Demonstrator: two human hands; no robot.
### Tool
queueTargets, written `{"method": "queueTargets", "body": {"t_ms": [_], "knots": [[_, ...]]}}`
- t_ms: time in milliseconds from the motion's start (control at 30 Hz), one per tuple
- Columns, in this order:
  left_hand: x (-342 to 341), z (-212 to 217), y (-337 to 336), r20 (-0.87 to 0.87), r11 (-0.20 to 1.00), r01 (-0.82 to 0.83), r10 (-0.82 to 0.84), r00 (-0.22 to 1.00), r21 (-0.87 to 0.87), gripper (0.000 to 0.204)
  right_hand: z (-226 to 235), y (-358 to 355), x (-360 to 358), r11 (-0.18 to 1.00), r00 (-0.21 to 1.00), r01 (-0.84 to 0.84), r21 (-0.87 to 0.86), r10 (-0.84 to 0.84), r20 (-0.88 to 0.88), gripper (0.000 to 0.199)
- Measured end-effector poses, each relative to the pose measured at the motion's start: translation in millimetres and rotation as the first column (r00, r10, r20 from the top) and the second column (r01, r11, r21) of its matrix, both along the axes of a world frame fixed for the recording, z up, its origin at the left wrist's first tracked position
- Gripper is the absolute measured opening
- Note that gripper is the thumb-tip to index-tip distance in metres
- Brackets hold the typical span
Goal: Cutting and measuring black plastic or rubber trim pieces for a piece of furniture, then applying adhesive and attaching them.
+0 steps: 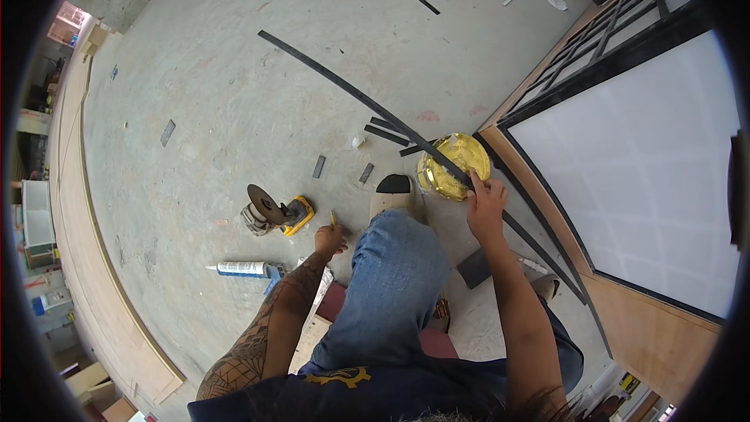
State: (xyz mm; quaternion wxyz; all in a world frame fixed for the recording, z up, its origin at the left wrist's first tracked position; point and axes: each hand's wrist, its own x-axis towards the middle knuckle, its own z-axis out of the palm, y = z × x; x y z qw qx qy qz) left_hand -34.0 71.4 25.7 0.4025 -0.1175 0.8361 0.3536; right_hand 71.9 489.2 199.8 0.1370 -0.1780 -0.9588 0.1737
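A long dark flat strip (344, 87) runs diagonally across the top of a round, shiny gold tin (478, 153). My right hand (486, 202) grips this strip at the tin's near right edge, and the strip's lower end reaches down along the wooden cabinet. Between the closed fingers of my left hand (330, 242), a short yellow pencil (333, 219) points up. Just left of that hand stands a yellow and black cordless angle grinder (295, 216) with a brown disc (266, 205). My raised knee in blue jeans lies between both hands.
A sealant cartridge (242, 269) lies on the floor near my left forearm. Short dark offcuts (387, 134) are scattered by the tin and my shoe. A cabinet with a white panel (633, 148) and black lattice borders the right; a long wooden board (94, 266) edges the left.
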Motion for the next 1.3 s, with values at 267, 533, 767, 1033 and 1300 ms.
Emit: {"method": "queueTargets", "body": {"t_ms": [267,533,767,1033,1300], "knots": [[20.1,-19.2,-70.4,-0.23,0.718,-0.696,0.675,0.701,-0.016,0.069,-10.4,-26.5,-72.7,0.999,0.985,0.045,-0.028,-0.049,-0.165,0.051],[-43.4,48.6,-75.6,-0.572,0.822,-0.36,0.567,0.593,0.442,0.063,-25.4,-35.4,-86.9,0.964,0.975,0.194,-0.183,-0.21,-0.07,0.034],[-73.4,118.2,-52.4,-0.4,0.841,-0.162,0.404,0.823,0.517,0.04,-28.1,-34.4,-86.3,0.948,0.96,0.193,-0.254,-0.236,-0.152,0.033],[-99.3,212.2,58.8,-0.476,0.85,0.171,0.104,0.873,0.499,0.05,-28.6,-33.8,-85.3,0.945,0.96,0.173,-0.279,-0.225,-0.167,0.031],[-123.9,236.8,134.4,-0.326,0.855,0.322,-0.194,0.925,0.407,0.053,-29.2,-29.1,-85.2,0.934,0.974,0.162,-0.317,-0.204,-0.103,0.031]]}}
